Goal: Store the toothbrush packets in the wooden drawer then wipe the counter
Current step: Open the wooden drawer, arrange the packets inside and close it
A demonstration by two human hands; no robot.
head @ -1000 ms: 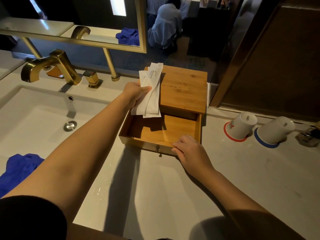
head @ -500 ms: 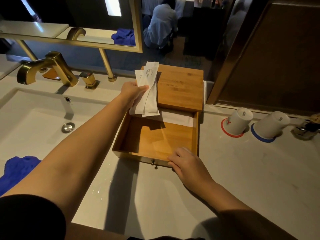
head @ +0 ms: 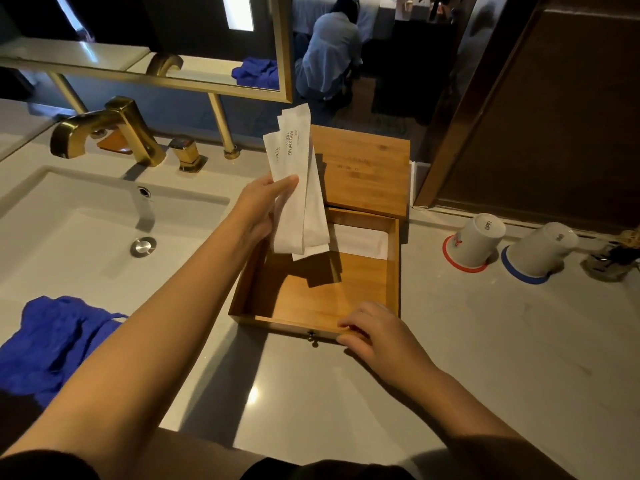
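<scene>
since a moment ago the drawer (head: 313, 292) has slid further out of its wooden box (head: 360, 168), and a white item at its back is now in full view. packets (head: 298, 188), a small bunch of long white paper sleeves printed "brushing teeth", are held upright in the left hand (head: 259, 209), thumb across their front and fingers curled behind. their lower ends hang over the drawer's back left corner, apart from its floor. the right hand (head: 372, 332) rests on the drawer's front edge just right of the small knob (head: 311, 336), fingers curled loosely over the rim and thumb against the front face.

the box sits on a pale counter (head: 485, 358) between the sink (head: 86, 237) and two upturned cups (head: 479, 240) on coloured rings. a blue cloth (head: 52, 337) lies crumpled at the sink's near edge, well apart from both hands. a gold tap (head: 114, 129) and a mirror stand behind.

by my reckoning the task is in its early part: the drawer is open, but the packets are not yet inside. left to do are setting them down, closing the drawer, picking up the cloth and wiping the counter.
</scene>
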